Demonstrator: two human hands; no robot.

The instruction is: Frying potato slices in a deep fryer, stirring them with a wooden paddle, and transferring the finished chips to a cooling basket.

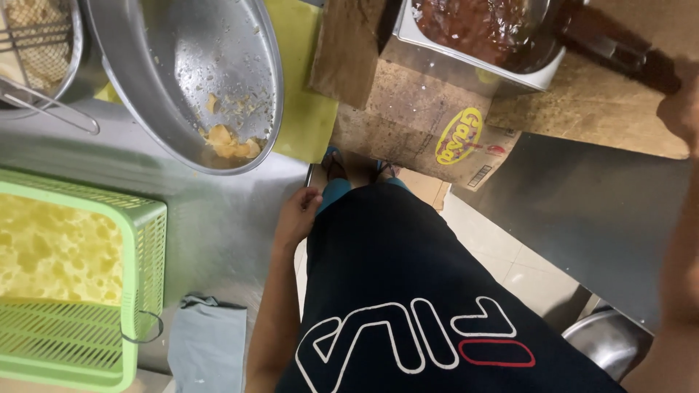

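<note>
Two hands apart: left hand (297,215) rests on steel counter (218,218) edge; right hand (681,109) at 2 o'clock grips dark handle (619,51). Steel bowl (145,87) nearly emptied, scraps left.

Dark ladle handle (619,51) — slanting out of a red-sauce-filled steel tray (473,62), top right.

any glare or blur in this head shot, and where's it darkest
Head view: soft glare on the steel bowl and steel counter; the right hand is blurred at the frame edge, the left hand fairly sharp; darkest on the black shirt.
</note>
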